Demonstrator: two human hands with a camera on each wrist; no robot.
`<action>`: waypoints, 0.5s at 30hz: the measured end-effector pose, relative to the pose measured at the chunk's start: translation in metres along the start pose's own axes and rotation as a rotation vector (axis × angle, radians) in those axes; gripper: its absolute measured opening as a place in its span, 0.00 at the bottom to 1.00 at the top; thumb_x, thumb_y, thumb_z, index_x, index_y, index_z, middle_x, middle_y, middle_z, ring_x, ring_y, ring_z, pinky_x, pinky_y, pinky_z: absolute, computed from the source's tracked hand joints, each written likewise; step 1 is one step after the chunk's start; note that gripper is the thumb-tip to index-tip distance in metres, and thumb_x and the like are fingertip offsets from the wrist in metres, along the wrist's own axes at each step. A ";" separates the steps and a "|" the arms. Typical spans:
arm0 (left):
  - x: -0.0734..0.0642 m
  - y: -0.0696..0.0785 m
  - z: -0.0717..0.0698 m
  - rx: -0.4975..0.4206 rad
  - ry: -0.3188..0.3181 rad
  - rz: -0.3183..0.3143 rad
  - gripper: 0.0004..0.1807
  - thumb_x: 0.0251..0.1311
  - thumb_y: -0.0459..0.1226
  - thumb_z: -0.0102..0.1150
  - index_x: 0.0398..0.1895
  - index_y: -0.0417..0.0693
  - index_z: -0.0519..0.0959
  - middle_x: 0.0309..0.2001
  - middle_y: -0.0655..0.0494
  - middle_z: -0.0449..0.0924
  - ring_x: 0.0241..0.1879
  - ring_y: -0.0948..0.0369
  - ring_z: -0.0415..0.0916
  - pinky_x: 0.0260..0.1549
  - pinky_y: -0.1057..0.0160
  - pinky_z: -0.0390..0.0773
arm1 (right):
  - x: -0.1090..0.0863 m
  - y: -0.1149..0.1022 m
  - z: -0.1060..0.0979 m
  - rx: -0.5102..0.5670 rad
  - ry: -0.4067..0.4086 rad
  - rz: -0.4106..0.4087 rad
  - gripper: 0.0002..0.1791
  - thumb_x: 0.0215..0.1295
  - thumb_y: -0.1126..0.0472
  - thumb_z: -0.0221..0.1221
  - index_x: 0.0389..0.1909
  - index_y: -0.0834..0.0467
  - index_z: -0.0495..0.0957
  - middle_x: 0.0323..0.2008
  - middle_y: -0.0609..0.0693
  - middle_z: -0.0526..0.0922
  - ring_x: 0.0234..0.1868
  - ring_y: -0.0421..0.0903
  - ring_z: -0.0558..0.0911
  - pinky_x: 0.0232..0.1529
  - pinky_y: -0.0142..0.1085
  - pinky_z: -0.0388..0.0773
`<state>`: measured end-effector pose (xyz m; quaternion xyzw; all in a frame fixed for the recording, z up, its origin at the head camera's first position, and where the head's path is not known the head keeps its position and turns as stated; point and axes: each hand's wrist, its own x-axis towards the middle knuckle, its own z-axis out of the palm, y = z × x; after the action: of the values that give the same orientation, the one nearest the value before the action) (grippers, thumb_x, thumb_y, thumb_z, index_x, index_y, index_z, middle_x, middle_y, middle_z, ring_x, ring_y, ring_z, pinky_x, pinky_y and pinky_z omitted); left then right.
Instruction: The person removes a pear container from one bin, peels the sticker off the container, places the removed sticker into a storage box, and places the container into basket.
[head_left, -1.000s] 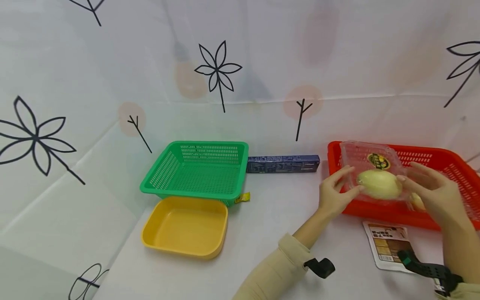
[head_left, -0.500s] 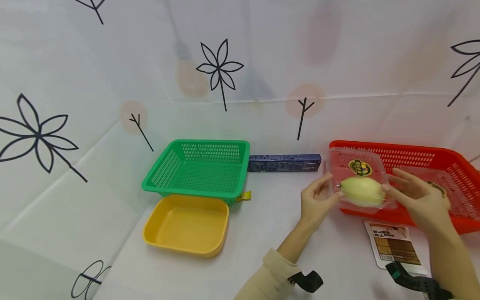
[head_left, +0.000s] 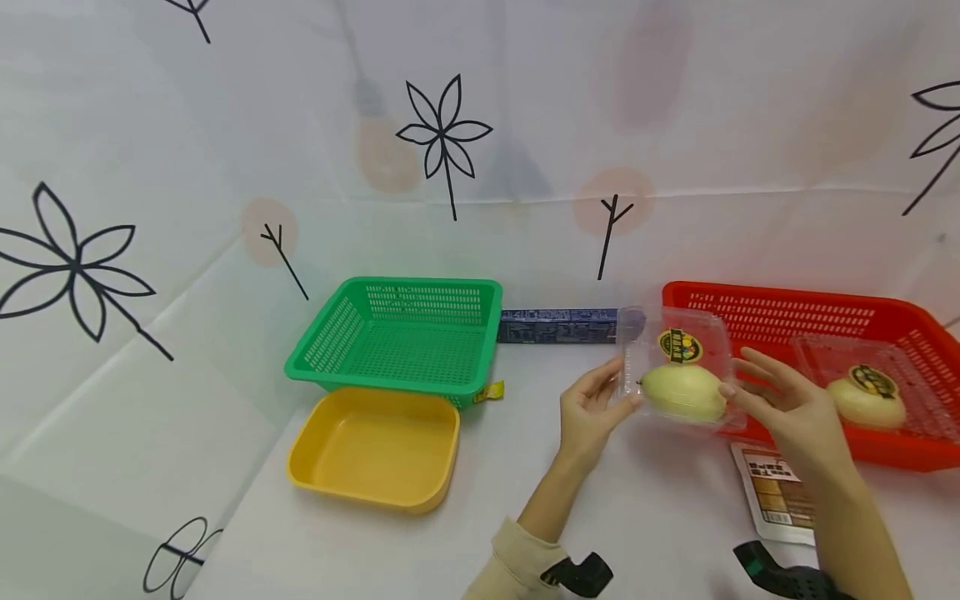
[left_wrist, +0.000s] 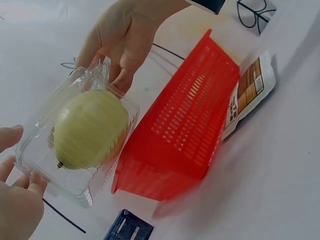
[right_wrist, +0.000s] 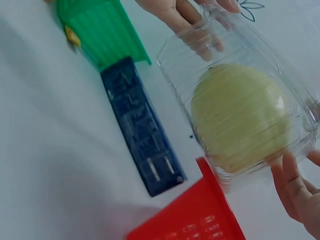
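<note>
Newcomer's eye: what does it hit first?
First, the pale melon in a clear box, held between the left hand and right hand. Then the red basket at right, a second melon inside. Then the green basket left of centre, the yellow tray in front of it.

I see my beige-sleeved left forearm and bare right forearm converge, bare left hand and bare right hand facing each other, thumbs inward.

Room type indeterminate, makeshift work corner, flower-printed sheeting behind and left of green basket, white desk beneath basket
</note>
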<state>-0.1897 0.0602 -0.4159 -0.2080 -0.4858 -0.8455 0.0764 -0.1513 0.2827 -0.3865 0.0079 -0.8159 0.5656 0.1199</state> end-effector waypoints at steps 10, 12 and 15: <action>-0.013 0.015 -0.023 0.008 0.063 -0.011 0.25 0.45 0.17 0.60 0.52 0.20 0.70 0.55 0.29 0.71 0.60 0.44 0.67 0.58 0.62 0.67 | -0.007 -0.007 0.033 0.219 -0.006 -0.071 0.30 0.63 0.68 0.57 0.66 0.52 0.66 0.47 0.32 0.77 0.41 0.27 0.79 0.36 0.19 0.75; -0.015 0.018 -0.028 0.015 0.075 -0.019 0.26 0.45 0.17 0.60 0.52 0.20 0.70 0.55 0.28 0.70 0.60 0.44 0.67 0.58 0.62 0.67 | -0.007 -0.006 0.040 0.237 -0.005 -0.085 0.29 0.62 0.69 0.57 0.66 0.53 0.67 0.47 0.33 0.77 0.40 0.28 0.79 0.37 0.20 0.76; -0.018 0.020 -0.034 0.026 0.095 -0.035 0.26 0.45 0.18 0.60 0.52 0.21 0.70 0.55 0.28 0.70 0.60 0.43 0.67 0.58 0.62 0.67 | -0.008 -0.004 0.049 0.245 -0.009 -0.097 0.29 0.62 0.69 0.58 0.65 0.54 0.68 0.47 0.33 0.77 0.40 0.28 0.80 0.38 0.20 0.75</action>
<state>-0.1758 0.0190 -0.4228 -0.1581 -0.4960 -0.8493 0.0873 -0.1518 0.2346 -0.4006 0.0642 -0.7400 0.6544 0.1416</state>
